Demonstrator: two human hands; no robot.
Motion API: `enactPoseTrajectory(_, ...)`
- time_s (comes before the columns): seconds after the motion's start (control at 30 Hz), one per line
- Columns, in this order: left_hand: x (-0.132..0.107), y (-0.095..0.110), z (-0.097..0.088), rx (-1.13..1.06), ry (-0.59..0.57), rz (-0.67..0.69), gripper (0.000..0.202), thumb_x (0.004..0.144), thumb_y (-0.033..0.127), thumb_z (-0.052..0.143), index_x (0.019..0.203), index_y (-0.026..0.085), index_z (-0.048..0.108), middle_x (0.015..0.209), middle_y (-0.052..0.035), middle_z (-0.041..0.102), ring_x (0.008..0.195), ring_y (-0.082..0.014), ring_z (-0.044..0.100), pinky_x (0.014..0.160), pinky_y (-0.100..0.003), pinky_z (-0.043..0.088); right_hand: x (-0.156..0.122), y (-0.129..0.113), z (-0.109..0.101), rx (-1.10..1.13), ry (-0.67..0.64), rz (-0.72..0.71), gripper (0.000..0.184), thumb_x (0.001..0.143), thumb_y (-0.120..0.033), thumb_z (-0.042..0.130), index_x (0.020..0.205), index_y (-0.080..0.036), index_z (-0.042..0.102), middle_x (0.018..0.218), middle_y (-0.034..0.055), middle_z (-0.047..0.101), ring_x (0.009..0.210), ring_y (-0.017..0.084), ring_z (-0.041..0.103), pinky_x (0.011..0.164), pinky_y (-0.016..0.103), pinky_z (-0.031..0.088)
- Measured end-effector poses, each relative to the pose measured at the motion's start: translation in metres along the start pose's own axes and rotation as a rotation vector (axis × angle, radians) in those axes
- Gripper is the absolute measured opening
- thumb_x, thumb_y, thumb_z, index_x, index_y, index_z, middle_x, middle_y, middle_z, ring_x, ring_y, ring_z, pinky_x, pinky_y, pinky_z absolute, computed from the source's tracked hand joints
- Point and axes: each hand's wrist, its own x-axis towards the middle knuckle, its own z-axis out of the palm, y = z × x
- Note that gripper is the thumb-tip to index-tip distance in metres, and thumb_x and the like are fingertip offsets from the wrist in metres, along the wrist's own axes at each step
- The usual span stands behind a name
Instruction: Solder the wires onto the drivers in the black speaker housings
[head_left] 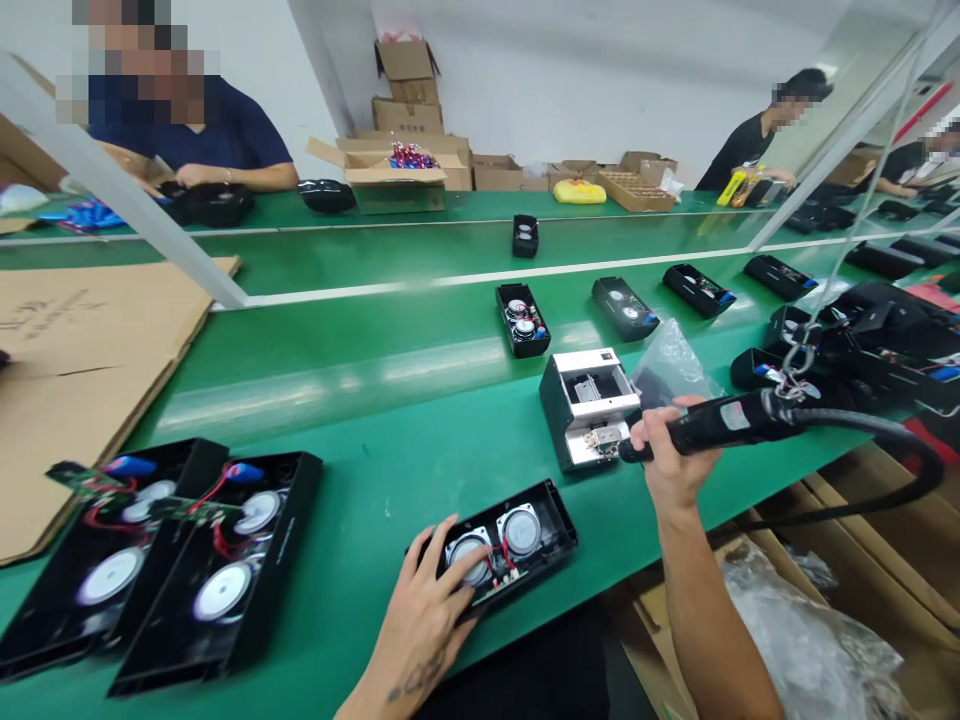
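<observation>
I can read no text here. The flat cardboard (90, 340) at my left bears faint print, and the electric screwdriver (731, 417) I hold has a grey label, both too blurred.

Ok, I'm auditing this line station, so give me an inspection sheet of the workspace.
Surface: green conveyor belt, glossy.
Job's things: black open speaker housing with two round drivers; black power screwdriver.
Clutter: silver metal box, clear plastic bag, flat cardboard sheet, two more open housings at left.
Grips: left hand spread on the housing; right hand shut round the screwdriver.
Cables: thick black hose from the screwdriver.
Surroundings: co-workers across the belt, stacked cardboard boxes.
</observation>
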Motion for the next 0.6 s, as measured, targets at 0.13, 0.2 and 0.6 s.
enactPoseTrajectory(0.13, 0.0, 0.002, 0.002, 0.002, 0.003, -0.008, 0.029, 0.077, 0.043, 0.093, 0.077, 0.025, 0.071, 0.136, 0.0048, 0.075, 0.152, -0.0429, 0.04, 0.126, -0.059, 0.026, 0.006, 0.002, 0.012, -0.127, -0.033, -0.012, 0.031, 0.088, -0.034, 0.081, 0.102, -0.023, 0.056, 0.057, -0.0105, 0.061, 0.046, 0.014, 0.055, 0.063, 0.035, 0.053)
enactPoseTrajectory(0.2, -0.001, 0.002, 0.003, 0.007, 0.003, -0.004, 0.029, 0.077, 0.045, 0.093, 0.077, 0.025, 0.071, 0.136, 0.0047, 0.075, 0.153, -0.0423, 0.039, 0.127, -0.059, 0.025, 0.004, 0.002, 0.012, -0.2, -0.067, -0.001, 0.029, 0.085, -0.035, 0.083, 0.097, -0.022, 0.059, 0.056, -0.0091, 0.061, 0.047, 0.014, 0.056, 0.062, 0.035, 0.053)
enactPoseTrajectory(0.6, 0.0, 0.001, 0.001, 0.005, -0.001, -0.014, 0.03, 0.078, 0.046, 0.092, 0.074, 0.025, 0.071, 0.133, 0.002, 0.075, 0.156, -0.0395, 0.038, 0.132, -0.056, 0.022, 0.01, 0.004, 0.014, -0.174, -0.049, 0.004, 0.032, 0.087, -0.04, 0.082, 0.097, -0.023, 0.056, 0.055, -0.0114, 0.06, 0.045, 0.013, 0.055, 0.066, 0.036, 0.055)
